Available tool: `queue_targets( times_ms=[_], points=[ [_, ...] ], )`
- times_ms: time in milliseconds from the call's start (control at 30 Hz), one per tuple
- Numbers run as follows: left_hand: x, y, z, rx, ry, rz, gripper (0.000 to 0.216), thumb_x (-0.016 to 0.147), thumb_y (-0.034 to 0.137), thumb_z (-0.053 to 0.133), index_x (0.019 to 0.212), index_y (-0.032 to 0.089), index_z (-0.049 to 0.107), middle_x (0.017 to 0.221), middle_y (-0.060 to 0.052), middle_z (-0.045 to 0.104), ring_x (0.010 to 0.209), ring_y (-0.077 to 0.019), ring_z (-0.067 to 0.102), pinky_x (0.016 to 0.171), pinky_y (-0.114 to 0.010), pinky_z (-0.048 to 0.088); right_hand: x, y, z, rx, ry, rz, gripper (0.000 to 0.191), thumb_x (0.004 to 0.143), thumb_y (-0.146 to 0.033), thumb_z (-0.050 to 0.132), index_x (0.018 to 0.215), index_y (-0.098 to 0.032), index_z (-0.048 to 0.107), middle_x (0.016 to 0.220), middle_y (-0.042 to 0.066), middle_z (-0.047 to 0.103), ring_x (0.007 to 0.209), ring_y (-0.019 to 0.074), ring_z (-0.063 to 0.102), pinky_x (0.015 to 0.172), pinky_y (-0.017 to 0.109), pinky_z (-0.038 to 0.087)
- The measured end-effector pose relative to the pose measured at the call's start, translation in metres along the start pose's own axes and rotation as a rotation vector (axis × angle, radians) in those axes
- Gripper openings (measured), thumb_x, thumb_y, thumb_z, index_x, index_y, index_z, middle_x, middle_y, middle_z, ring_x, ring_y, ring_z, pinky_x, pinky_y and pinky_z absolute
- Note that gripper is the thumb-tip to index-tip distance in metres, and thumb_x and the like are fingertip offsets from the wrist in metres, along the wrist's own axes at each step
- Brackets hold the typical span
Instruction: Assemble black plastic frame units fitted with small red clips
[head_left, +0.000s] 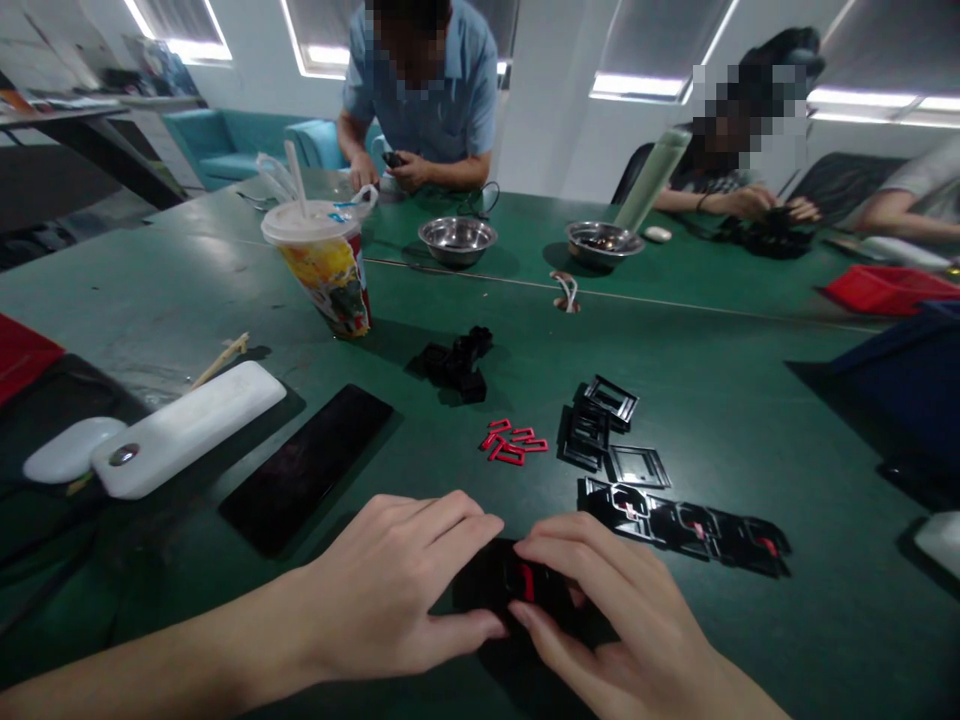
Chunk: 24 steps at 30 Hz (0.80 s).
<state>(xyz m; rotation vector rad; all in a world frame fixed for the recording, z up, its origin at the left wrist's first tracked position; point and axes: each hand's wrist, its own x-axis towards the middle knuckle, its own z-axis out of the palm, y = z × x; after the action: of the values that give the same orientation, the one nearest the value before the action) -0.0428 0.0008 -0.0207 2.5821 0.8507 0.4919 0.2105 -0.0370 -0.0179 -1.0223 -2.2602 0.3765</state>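
Observation:
Both of my hands meet at the near edge of the green table (750, 400). My left hand (397, 590) and my right hand (600, 610) are curled round a small black plastic part with a red insert (517, 585), pinching it between thumbs and fingers. Just beyond lie several small red clips (514, 442). To their right sit loose black square frames (600, 425). A row of assembled black parts with red inserts (690, 525) lies right of my right hand. A pile of black pieces (454, 362) sits farther back.
A dark phone (307, 468), a white case (187, 425) and a white mouse (71, 448) lie at left. A drink cup with straw (326, 265) stands behind. Two metal bowls (457, 240) (604, 243) sit mid-table. Other people work at the far side.

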Motion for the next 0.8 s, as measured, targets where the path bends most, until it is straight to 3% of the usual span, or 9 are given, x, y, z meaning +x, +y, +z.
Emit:
queue_targets(
  times_ms=[167, 367, 800],
  points=[
    [0.0008, -0.0010, 0.0006, -0.026, 0.001, 0.017, 0.032, 0.098, 0.035, 0.069, 0.126, 0.021, 0.059, 0.111, -0.004, 0.073, 0.093, -0.0251, 0.075, 0.075, -0.037, 0.058, 0.0008, -0.0003, -0.0025, -0.040, 0.034, -0.040, 0.020, 0.099, -0.023, 0.068, 0.119, -0.019, 0.066, 0.109, 0.008, 0.076, 0.089, 0.0177, 0.076, 0.072, 0.029, 0.060],
    [0.0021, -0.0002, -0.0008, -0.041, 0.031, 0.020, 0.026, 0.102, 0.036, 0.063, 0.123, 0.022, 0.059, 0.108, -0.004, 0.073, 0.091, -0.0237, 0.073, 0.074, -0.034, 0.055, 0.0018, 0.0005, -0.0081, -0.130, 0.063, -0.016, 0.033, 0.100, -0.034, 0.066, 0.129, -0.018, 0.064, 0.115, 0.011, 0.077, 0.099, 0.0231, 0.078, 0.074, 0.033, 0.063],
    [0.0002, 0.0025, 0.0003, -0.054, 0.129, 0.075, 0.024, 0.105, 0.037, 0.060, 0.124, 0.023, 0.056, 0.105, -0.002, 0.073, 0.088, -0.0226, 0.074, 0.073, -0.035, 0.055, 0.0028, -0.0029, -0.0091, -0.111, 0.109, -0.080, 0.029, 0.094, -0.021, 0.068, 0.123, -0.017, 0.067, 0.108, 0.008, 0.079, 0.090, 0.0178, 0.079, 0.073, 0.029, 0.063]
  ],
)
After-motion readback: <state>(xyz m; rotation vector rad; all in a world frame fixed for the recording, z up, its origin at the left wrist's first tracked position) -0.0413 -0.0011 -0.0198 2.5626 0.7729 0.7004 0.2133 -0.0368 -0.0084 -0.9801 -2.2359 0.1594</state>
